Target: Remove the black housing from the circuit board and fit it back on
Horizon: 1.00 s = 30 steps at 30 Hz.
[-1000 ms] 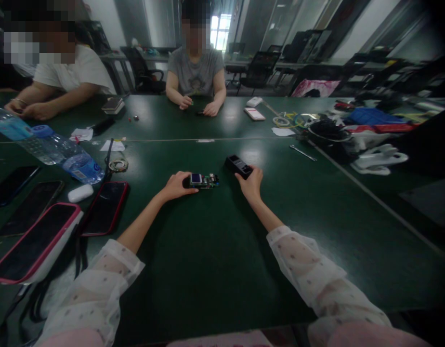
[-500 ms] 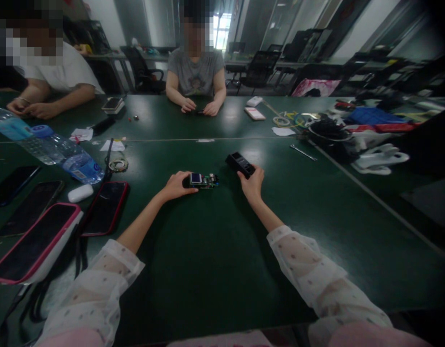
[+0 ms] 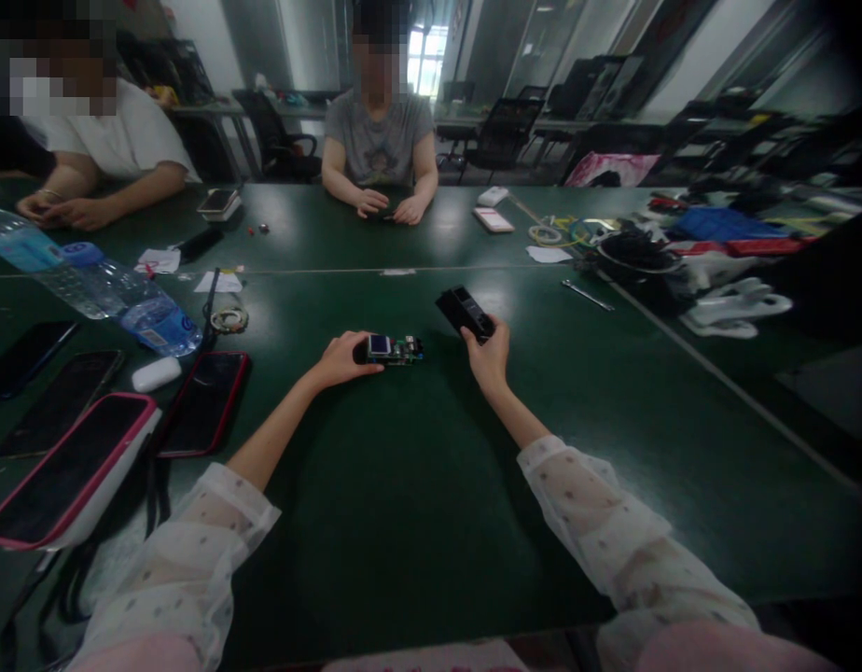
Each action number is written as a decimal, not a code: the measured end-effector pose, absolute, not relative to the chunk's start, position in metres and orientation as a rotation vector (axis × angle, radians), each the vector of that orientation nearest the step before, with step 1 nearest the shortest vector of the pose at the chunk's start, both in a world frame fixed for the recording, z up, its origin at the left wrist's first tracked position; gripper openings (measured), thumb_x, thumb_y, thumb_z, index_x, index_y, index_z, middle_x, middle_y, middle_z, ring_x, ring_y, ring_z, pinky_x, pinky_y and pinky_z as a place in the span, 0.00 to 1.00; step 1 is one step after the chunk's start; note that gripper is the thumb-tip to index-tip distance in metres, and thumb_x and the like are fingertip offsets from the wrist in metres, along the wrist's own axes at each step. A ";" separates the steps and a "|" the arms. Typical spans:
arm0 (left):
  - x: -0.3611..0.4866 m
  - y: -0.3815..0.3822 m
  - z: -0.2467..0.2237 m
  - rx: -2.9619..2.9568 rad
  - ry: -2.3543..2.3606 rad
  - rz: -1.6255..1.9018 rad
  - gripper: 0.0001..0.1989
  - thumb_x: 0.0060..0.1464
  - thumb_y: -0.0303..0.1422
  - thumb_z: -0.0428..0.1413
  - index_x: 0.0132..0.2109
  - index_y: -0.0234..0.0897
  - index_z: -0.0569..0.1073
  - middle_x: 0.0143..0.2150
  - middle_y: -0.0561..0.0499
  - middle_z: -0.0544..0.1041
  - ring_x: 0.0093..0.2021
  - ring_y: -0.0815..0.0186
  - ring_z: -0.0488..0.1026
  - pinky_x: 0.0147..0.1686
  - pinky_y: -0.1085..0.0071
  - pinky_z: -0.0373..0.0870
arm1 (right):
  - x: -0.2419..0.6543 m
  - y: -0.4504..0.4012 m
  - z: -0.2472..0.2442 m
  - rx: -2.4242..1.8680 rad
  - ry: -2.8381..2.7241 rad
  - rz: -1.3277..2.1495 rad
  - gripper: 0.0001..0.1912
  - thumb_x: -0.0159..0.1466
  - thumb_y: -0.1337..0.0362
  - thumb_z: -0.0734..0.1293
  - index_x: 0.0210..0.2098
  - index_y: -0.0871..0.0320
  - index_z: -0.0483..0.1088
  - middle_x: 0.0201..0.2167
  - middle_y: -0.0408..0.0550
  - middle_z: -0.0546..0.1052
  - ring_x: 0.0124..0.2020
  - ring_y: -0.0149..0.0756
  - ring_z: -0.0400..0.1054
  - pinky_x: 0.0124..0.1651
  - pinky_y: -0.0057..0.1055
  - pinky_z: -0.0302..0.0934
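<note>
Between the thumb and fingers of my left hand (image 3: 343,358) is the left end of a small circuit board (image 3: 403,351) with a little screen. Its green, component-covered end sticks out to the right, low over the table or on it. To the right, my right hand (image 3: 488,350) grips a black plastic casing (image 3: 465,313) by its near end. The casing is tilted, with its far end pointing up and left, apart from the board. Its inside is too dark to make out.
The green table (image 3: 403,523) carries several phones, among them a pink-edged one (image 3: 74,476), and water bottles (image 3: 133,299) at left. A wrench (image 3: 588,295) and a heap of cables (image 3: 633,252) lie at right. Two people sit across the table, one in a grey shirt (image 3: 379,135).
My right hand has turned the black casing slightly, so more of its side shows. My left hand and the circuit board stay in place.
</note>
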<state>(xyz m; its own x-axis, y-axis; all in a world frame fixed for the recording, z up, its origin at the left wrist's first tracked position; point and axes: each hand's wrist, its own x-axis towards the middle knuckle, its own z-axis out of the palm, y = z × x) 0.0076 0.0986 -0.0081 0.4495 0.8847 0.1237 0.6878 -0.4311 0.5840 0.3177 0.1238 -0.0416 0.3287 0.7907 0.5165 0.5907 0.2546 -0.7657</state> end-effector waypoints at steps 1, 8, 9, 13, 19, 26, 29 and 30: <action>0.008 0.099 -0.008 2.247 1.324 0.580 0.30 0.50 0.50 0.59 0.57 0.44 0.65 0.54 0.47 0.70 0.53 0.53 0.66 0.52 0.55 0.61 | 0.316 0.123 -0.040 -1.395 -1.365 0.239 0.26 0.58 0.58 0.68 0.53 0.60 0.60 0.48 0.56 0.67 0.50 0.46 0.64 0.54 0.50 0.60; 0.009 0.098 -0.007 2.250 1.326 0.595 0.29 0.50 0.50 0.59 0.56 0.44 0.65 0.54 0.47 0.70 0.54 0.53 0.66 0.52 0.54 0.61 | 0.283 0.102 -0.021 -1.162 -1.586 0.353 0.27 0.62 0.52 0.64 0.57 0.55 0.58 0.54 0.54 0.66 0.54 0.44 0.63 0.57 0.45 0.61; 0.009 0.098 -0.007 2.247 1.332 0.595 0.29 0.50 0.49 0.59 0.56 0.44 0.65 0.54 0.47 0.70 0.54 0.53 0.66 0.52 0.54 0.61 | 0.279 0.098 -0.018 -1.151 -1.626 0.381 0.27 0.63 0.52 0.64 0.58 0.54 0.57 0.54 0.54 0.66 0.55 0.44 0.63 0.57 0.45 0.61; 0.009 0.098 -0.009 2.234 1.356 0.591 0.30 0.49 0.49 0.59 0.56 0.44 0.66 0.55 0.47 0.70 0.55 0.52 0.65 0.53 0.53 0.60 | 0.269 0.088 -0.010 -1.100 -1.764 0.486 0.27 0.63 0.53 0.64 0.59 0.52 0.57 0.55 0.54 0.65 0.55 0.45 0.63 0.55 0.45 0.64; 0.009 0.099 -0.012 2.153 1.454 0.540 0.35 0.46 0.53 0.59 0.58 0.40 0.65 0.56 0.43 0.68 0.53 0.48 0.66 0.49 0.51 0.65 | 0.268 0.085 -0.005 -1.030 -1.895 0.597 0.26 0.63 0.58 0.65 0.59 0.52 0.57 0.55 0.53 0.66 0.55 0.46 0.63 0.57 0.48 0.62; 0.010 0.100 -0.014 2.177 1.444 0.576 0.35 0.46 0.53 0.60 0.58 0.39 0.66 0.52 0.43 0.70 0.51 0.50 0.68 0.48 0.54 0.67 | 0.268 0.086 -0.006 -1.001 -1.951 0.603 0.26 0.63 0.60 0.65 0.59 0.52 0.57 0.54 0.53 0.66 0.55 0.45 0.63 0.58 0.48 0.61; 0.010 0.100 -0.015 2.198 1.439 0.595 0.36 0.46 0.52 0.60 0.57 0.38 0.66 0.52 0.43 0.70 0.51 0.51 0.68 0.49 0.54 0.66 | 0.268 0.085 -0.004 -0.982 -1.988 0.586 0.26 0.63 0.61 0.65 0.59 0.52 0.57 0.54 0.53 0.65 0.55 0.45 0.63 0.57 0.48 0.61; 0.010 0.100 -0.015 2.203 1.442 0.600 0.37 0.45 0.53 0.61 0.58 0.38 0.65 0.52 0.42 0.70 0.51 0.51 0.68 0.50 0.54 0.65 | 0.268 0.085 -0.004 -0.978 -2.005 0.577 0.26 0.63 0.61 0.65 0.60 0.51 0.57 0.54 0.53 0.65 0.55 0.45 0.63 0.57 0.48 0.61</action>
